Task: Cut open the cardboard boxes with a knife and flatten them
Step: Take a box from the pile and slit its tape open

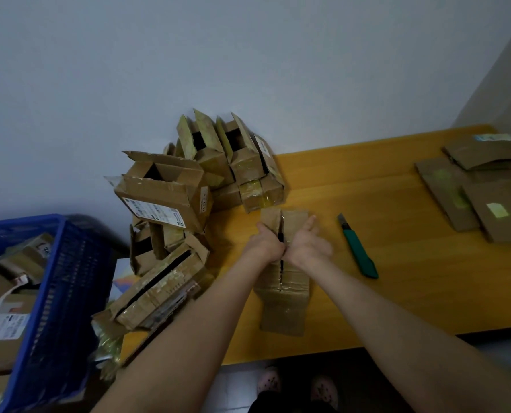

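Note:
A taped brown cardboard box [282,305] stands on the wooden table [397,293] in front of me, with a dark slit running along the middle of its top. My left hand [266,242] grips the left flap at the slit, fingers hooked inside. Opposite it, my right hand [309,245] grips the right flap, thumb pointing away from me. The two hands touch over the slit. A green utility knife [361,253] lies on the table just right of the box, blade end pointing away, held by no hand.
A pile of opened, unflattened boxes [188,198] leans against the wall at the table's left end. Flattened boxes [480,192] lie at the far right. A blue plastic basket [57,278] with more boxes stands at the left. My slippered feet [296,386] show below the table edge.

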Tool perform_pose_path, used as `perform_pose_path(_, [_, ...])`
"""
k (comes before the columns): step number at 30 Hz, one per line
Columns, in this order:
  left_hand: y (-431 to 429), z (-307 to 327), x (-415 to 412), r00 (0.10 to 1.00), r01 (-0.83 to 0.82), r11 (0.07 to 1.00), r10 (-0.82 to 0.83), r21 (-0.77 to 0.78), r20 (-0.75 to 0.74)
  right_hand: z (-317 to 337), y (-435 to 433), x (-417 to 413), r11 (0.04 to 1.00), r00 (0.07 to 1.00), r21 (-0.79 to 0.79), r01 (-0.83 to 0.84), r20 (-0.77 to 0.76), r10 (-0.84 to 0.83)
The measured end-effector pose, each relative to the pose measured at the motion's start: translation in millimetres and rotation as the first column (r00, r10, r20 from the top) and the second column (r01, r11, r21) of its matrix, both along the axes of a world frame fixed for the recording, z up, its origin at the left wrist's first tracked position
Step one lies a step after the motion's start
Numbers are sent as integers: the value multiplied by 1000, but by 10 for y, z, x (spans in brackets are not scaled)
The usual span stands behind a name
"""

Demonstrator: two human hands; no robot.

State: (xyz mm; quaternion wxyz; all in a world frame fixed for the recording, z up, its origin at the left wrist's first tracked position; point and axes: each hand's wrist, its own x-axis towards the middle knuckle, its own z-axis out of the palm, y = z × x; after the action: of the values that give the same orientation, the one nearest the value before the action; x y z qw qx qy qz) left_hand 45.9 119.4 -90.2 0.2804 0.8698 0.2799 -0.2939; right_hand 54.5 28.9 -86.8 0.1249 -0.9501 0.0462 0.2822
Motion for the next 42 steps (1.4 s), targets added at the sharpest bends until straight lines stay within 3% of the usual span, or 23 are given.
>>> perform_pose_path(5, [-82,122,78,993,98,993,-92,72,-79,-28,-62,62,993,998,107,38,-60,-32])
perform_pose_path(8, [-46,184,73,988,154,982,-156,113,11,33,-158,154,943,985,300,143,-135,-106])
perform_pose_path(10, [27,244,74,986,146,988,-149,49,71,120,-248,215,896,976,399,197,-164,-142])
perform_pose_path(14, [150,333,99,980,151,988,-146,-29,132,193,-350,271,840,968,491,231,-207,-146])
perform_pose_path(19, [437,283,3,987,-10,955,56,-295,150,224,-520,352,746,964,614,258,-210,-161])
perform_pose_path(22, [443,332,22,965,-64,941,143,-333,220,149,-530,334,713,959,642,282,-164,-231])
perform_pose_path(26, [377,350,96,904,-195,902,317,-385,286,-12,-599,333,608,882,652,454,-229,-413])
perform_pose_path(28, [380,326,94,879,-244,877,380,-414,287,-98,-651,364,561,832,632,535,-281,-478])
perform_pose_path(29, [383,311,97,881,-236,886,368,-399,296,-120,-665,362,602,835,597,530,-246,-492])
perform_pose_path(32, [340,325,146,901,-138,943,247,-304,358,-129,-668,363,866,923,371,334,56,-380])
perform_pose_path(34, [292,365,193,921,-32,972,119,-233,370,-58,-669,349,987,965,129,99,231,-127])
perform_pose_path(36, [247,410,237,928,83,979,-8,-186,373,-16,-680,374,982,945,-132,-137,280,170])
perform_pose_path(38, [208,463,261,922,211,965,-142,-158,360,-16,-687,374,915,909,-301,-269,234,344])
perform_pose_path(40, [175,489,285,894,349,930,-294,-115,339,-28,-678,352,909,907,-317,-271,233,351])
perform_pose_path(42, [147,503,298,870,407,910,-361,-77,334,-2,-692,336,945,918,-234,-228,271,289])
